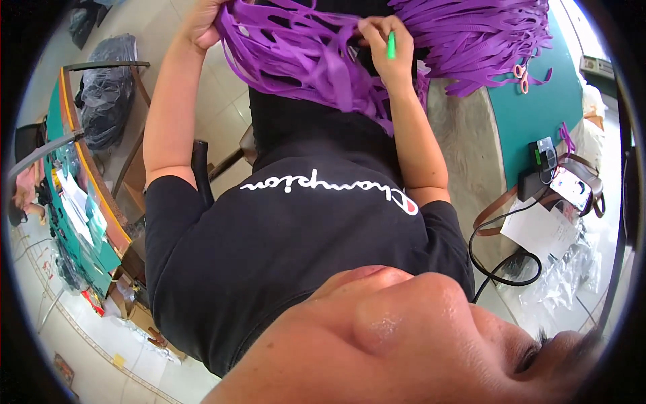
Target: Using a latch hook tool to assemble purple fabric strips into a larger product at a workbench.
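Note:
A loose tangle of purple straps (296, 54) lies over my lap at the top of the view. My left hand (204, 25) is closed around its left end, partly cut off by the upper edge. My right hand (389, 50) is closed at the right side of the tangle, its fingertips against the straps. A slim, bright green tool (391, 44) sticks out of that hand; its working end is hidden, so its kind cannot be told. To the right, a thick pile of purple straps (478, 40) covers part of the green tabletop (518, 111).
Scissors with pink handles (521, 77) lie at the pile's edge. Farther right are a phone (570, 187), a brown-strapped bag (580, 168), a looped black cable (518, 279) and white paper (538, 227). Another green-topped table (74, 202) and black plastic-wrapped goods (106, 94) stand left.

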`<state>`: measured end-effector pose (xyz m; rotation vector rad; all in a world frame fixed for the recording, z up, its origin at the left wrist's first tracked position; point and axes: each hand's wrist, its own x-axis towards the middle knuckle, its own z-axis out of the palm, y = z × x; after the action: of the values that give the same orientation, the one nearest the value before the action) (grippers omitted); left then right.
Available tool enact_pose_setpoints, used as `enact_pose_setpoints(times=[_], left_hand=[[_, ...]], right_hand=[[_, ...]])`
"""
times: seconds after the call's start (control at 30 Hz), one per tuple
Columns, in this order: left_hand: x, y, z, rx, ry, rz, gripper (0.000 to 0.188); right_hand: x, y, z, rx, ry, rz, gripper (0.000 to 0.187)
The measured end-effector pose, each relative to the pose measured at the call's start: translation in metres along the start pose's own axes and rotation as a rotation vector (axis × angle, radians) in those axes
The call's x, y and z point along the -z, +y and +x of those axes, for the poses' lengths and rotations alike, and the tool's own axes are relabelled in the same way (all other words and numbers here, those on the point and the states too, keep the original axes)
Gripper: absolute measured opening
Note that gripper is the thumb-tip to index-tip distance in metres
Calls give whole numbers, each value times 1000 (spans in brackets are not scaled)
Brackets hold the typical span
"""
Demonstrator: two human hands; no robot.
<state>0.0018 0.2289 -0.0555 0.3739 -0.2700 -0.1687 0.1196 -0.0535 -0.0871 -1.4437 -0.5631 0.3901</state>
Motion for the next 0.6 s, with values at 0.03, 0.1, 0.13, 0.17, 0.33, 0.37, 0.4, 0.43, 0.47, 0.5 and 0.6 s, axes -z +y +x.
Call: enact_pose_setpoints(times=[0.03,0.1,0.13,0.17,0.33,0.37,0.4,0.43,0.47,0.5,0.6], left_hand=[[-60,-13,11,-42,781,618,18],[-59,-19,2,-125,885,774,13],[-57,-22,1,-194,975,931,9],[-55,-26,1,-218,938,895,10],[-34,-24,-5,-308,681,500,12],[-28,-23,-7,-281,281,133,13],[-36,-26,-2,-276,280,128,13],[-53,-31,5,-297,624,378,15],[-62,-35,8,-307,966,631,16],[-62,-35,8,-306,964,631,16],[-49,-32,-3,-336,846,506,17]], right_hand=[[3,-1,2,127,75,-130,28],[-14,-18,-4,236,93,-228,30],[-24,-24,-9,206,71,-211,32],[-29,-12,-9,414,43,-370,38],[-40,-3,-23,613,33,-576,39],[-38,3,-23,588,38,-476,36],[-34,7,-22,556,49,-383,34],[-32,5,-20,554,83,-319,32],[-26,0,-19,548,79,-344,33],[-25,1,-17,520,87,-298,32],[-21,-4,-8,167,94,74,30]])
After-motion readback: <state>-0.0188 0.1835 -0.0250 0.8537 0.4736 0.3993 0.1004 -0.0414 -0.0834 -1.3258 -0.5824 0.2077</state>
